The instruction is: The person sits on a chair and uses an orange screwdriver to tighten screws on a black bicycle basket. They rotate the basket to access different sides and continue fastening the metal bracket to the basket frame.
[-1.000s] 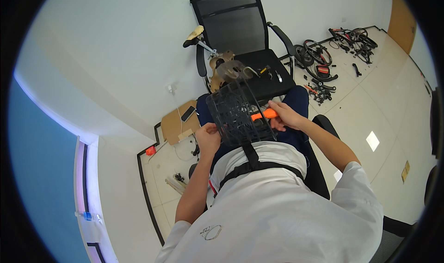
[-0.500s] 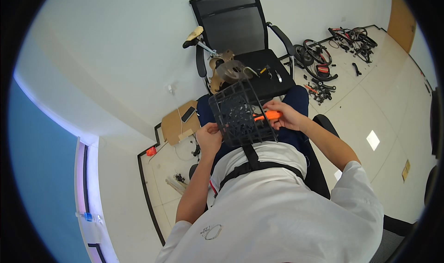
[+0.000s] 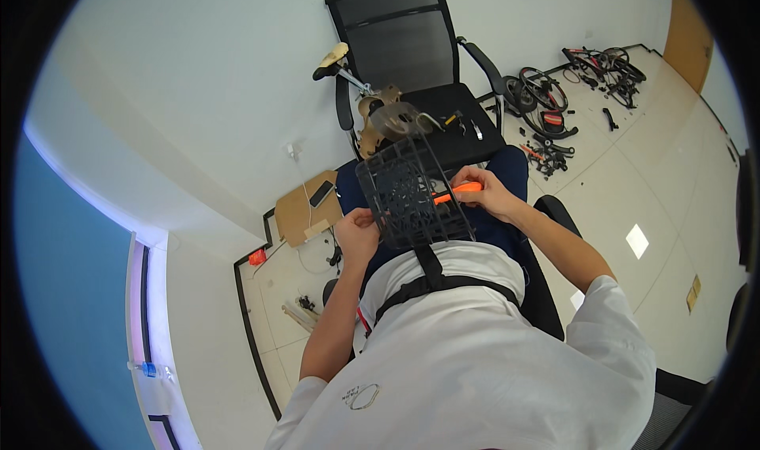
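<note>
A black lattice bicycle basket (image 3: 408, 197) rests tilted on my lap, against my waist. My left hand (image 3: 358, 232) is closed at its left side, with the fingertips partly hidden by the lattice. At the right side, my right hand (image 3: 484, 193) is closed around an orange-handled tool (image 3: 469, 187), which looks like a screwdriver. Its front end reaches in among the bars, where its tip cannot be made out.
Facing me is a black mesh chair (image 3: 435, 102), with a bicycle saddle on its post (image 3: 334, 60), brown parts and small tools on it. Bicycle wheels (image 3: 542, 88) and loose parts lie on the floor to the right. At left, cardboard (image 3: 294, 216) carries a phone (image 3: 322, 194).
My right hand has shifted slightly and the orange handle now sits a little higher and more tilted. The left hand and the basket have barely moved.
</note>
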Available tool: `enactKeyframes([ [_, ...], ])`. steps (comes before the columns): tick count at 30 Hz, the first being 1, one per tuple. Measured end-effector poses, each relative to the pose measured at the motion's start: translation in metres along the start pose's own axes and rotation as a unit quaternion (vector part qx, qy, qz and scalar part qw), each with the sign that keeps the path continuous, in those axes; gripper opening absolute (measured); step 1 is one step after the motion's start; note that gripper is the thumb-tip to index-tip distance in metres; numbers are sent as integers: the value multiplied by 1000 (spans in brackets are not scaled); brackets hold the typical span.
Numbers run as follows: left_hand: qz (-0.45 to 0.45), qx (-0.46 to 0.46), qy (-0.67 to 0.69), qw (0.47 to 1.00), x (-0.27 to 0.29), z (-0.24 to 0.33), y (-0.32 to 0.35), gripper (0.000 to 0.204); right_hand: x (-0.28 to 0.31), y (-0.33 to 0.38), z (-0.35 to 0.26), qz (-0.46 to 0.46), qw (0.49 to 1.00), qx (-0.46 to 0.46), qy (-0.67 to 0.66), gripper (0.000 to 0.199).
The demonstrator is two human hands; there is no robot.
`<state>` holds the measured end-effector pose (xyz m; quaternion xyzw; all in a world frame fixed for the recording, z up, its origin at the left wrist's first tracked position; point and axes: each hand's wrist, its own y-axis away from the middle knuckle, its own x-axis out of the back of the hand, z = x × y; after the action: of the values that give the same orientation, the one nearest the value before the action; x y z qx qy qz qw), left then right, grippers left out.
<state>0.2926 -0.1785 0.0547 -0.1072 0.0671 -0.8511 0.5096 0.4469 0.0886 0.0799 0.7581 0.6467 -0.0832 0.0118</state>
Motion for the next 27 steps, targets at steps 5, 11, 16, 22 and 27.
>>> enactKeyframes([
  [5,18,14,-25,999,3,2,-1,3,2,4,-8,-9,983,-100,-154,33],
  [11,19,17,-19,999,2,9,1,6,-8,6,-21,24,975,-169,-142,19],
  [16,17,14,-19,1000,1,0,0,7,5,6,-14,12,971,-177,-160,23],
  [22,20,23,-21,999,3,8,2,10,2,10,-22,-35,972,-187,-138,23],
  [27,10,37,11,999,5,6,2,14,-1,8,-22,11,987,-161,-18,25],
])
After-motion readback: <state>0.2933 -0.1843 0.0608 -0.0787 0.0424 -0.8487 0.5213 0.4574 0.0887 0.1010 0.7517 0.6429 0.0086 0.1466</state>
